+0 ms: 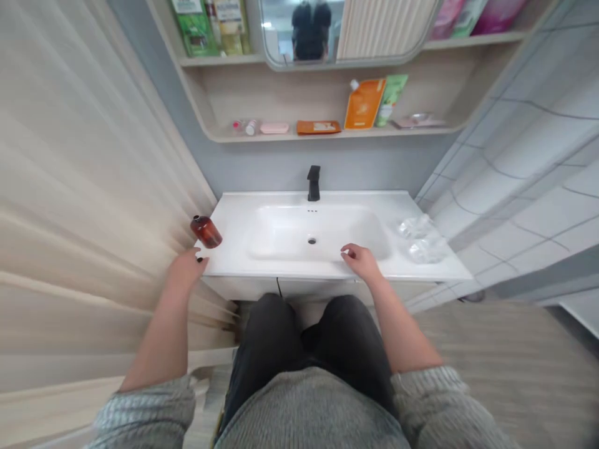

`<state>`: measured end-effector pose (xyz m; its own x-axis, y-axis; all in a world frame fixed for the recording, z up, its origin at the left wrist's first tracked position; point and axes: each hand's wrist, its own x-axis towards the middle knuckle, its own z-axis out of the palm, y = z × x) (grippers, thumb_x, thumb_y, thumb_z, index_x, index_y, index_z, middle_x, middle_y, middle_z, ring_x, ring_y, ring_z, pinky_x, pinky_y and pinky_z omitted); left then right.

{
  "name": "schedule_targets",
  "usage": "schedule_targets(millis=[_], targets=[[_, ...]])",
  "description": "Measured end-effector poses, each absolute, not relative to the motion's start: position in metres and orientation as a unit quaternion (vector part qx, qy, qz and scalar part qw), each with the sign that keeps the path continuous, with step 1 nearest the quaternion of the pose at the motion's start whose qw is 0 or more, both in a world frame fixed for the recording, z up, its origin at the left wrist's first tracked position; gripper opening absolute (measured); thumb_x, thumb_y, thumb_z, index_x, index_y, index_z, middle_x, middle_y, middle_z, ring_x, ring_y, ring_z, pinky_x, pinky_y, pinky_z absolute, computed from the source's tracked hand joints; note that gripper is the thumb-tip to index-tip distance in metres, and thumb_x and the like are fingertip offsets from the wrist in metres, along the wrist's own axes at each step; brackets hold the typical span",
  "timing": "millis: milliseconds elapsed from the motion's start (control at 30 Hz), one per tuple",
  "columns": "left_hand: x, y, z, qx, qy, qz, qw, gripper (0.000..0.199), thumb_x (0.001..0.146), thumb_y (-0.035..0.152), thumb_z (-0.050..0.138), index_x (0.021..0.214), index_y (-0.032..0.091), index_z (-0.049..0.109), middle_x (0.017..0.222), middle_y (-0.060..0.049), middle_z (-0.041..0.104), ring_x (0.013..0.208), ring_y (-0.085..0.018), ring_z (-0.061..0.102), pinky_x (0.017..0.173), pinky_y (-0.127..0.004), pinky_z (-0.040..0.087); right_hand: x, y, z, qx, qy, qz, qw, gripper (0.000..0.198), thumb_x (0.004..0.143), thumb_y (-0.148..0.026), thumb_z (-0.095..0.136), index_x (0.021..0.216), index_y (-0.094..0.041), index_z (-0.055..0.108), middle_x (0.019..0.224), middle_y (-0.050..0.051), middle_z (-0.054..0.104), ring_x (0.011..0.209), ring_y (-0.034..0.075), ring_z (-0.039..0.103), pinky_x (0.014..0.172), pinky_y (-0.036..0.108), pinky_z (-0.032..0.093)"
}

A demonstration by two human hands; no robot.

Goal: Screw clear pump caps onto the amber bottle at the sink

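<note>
A brown, see-through bottle (206, 231) without a cap stands at the left end of the white washbasin counter. Just in front of it is my left hand (188, 267), its thumb and fingers closed around a small black piece (199, 259) whose kind I cannot make out. My right hand (361, 262) hovers over the front rim of the basin (281, 249), right of the drain. Its fingers are bent, with a small gap between thumb and forefinger and nothing visible in it.
A black faucet (314, 183) rises behind the basin. Crumpled clear plastic (423, 239) lies on the counter's right side. Above, a shelf (276, 137) bears an orange pouch (365, 104), a green tube (391, 100) and an orange packet (318, 128). A pale curtain (93, 187) hangs close at left.
</note>
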<state>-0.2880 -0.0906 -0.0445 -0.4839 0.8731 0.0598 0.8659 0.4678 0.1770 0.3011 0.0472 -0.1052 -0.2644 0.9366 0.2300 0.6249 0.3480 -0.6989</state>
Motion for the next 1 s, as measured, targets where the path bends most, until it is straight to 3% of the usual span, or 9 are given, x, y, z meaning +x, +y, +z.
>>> schedule_targets(millis=[167, 433, 533, 633, 733, 867, 1000], targets=[[-0.296, -0.085, -0.053, 0.532, 0.845, 0.023, 0.046, 0.034, 0.093, 0.031, 0.064, 0.118, 0.017, 0.082, 0.121, -0.020, 0.085, 0.120, -0.042, 0.078, 0.107, -0.050, 0.059, 0.303, 0.047, -0.104, -0.512, -0.752, 0.258, 0.325, 0.030, 0.092, -0.044, 0.064, 0.102, -0.023, 0.081, 0.070, 0.001, 0.071, 0.064, 0.022, 0.064, 0.069, 0.034, 0.046], [-0.302, -0.088, -0.061, 0.522, 0.851, 0.054, 0.036, 0.048, 0.084, 0.021, 0.066, 0.129, 0.015, 0.083, 0.134, -0.021, 0.080, 0.125, -0.040, 0.076, 0.109, -0.045, 0.060, 0.302, 0.045, -0.101, -0.508, -0.753, 0.255, 0.330, 0.025, 0.093, -0.039, 0.065, 0.102, -0.023, 0.082, 0.070, 0.000, 0.070, 0.065, 0.021, 0.064, 0.069, 0.032, 0.045], [-0.306, -0.088, -0.056, 0.517, 0.851, 0.083, 0.037, 0.045, 0.076, 0.018, 0.069, 0.119, 0.017, 0.085, 0.130, -0.020, 0.081, 0.122, -0.040, 0.077, 0.109, -0.045, 0.061, 0.303, 0.044, -0.102, -0.511, -0.750, 0.257, 0.333, 0.026, 0.093, -0.040, 0.065, 0.102, -0.022, 0.082, 0.069, 0.000, 0.069, 0.064, 0.021, 0.063, 0.069, 0.032, 0.045], [-0.307, -0.090, -0.048, 0.497, 0.858, 0.114, 0.070, 0.038, 0.074, 0.020, 0.072, 0.109, 0.019, 0.085, 0.110, -0.015, 0.084, 0.112, -0.041, 0.080, 0.104, -0.047, 0.062, 0.303, 0.044, -0.103, -0.510, -0.751, 0.258, 0.332, 0.027, 0.093, -0.041, 0.065, 0.103, -0.022, 0.082, 0.069, 0.000, 0.069, 0.064, 0.021, 0.062, 0.068, 0.032, 0.044], [-0.302, -0.091, -0.036, 0.436, 0.863, 0.219, 0.134, 0.031, 0.080, 0.028, 0.076, 0.110, 0.019, 0.081, 0.083, -0.006, 0.079, 0.090, -0.034, 0.081, 0.090, -0.043, 0.063, 0.304, 0.045, -0.104, -0.507, -0.750, 0.260, 0.336, 0.028, 0.093, -0.041, 0.065, 0.103, -0.022, 0.082, 0.070, 0.000, 0.069, 0.065, 0.021, 0.063, 0.069, 0.032, 0.044], [-0.286, -0.083, -0.011, 0.322, 0.798, 0.494, 0.127, 0.033, 0.089, 0.032, 0.080, 0.116, 0.013, 0.072, 0.086, 0.000, 0.075, 0.076, -0.019, 0.073, 0.074, -0.033, 0.061, 0.304, 0.044, -0.104, -0.504, -0.750, 0.260, 0.340, 0.027, 0.094, -0.042, 0.065, 0.102, -0.022, 0.082, 0.069, 0.000, 0.070, 0.064, 0.021, 0.063, 0.068, 0.032, 0.045], [-0.269, -0.057, 0.015, 0.309, 0.724, 0.617, 0.023, 0.028, 0.092, 0.020, 0.083, 0.113, 0.010, 0.068, 0.099, 0.000, 0.074, 0.090, -0.013, 0.069, 0.090, -0.031, 0.061, 0.303, 0.043, -0.104, -0.506, -0.749, 0.256, 0.343, 0.027, 0.093, -0.041, 0.065, 0.102, -0.022, 0.082, 0.069, 0.001, 0.070, 0.064, 0.021, 0.062, 0.069, 0.032, 0.045]])
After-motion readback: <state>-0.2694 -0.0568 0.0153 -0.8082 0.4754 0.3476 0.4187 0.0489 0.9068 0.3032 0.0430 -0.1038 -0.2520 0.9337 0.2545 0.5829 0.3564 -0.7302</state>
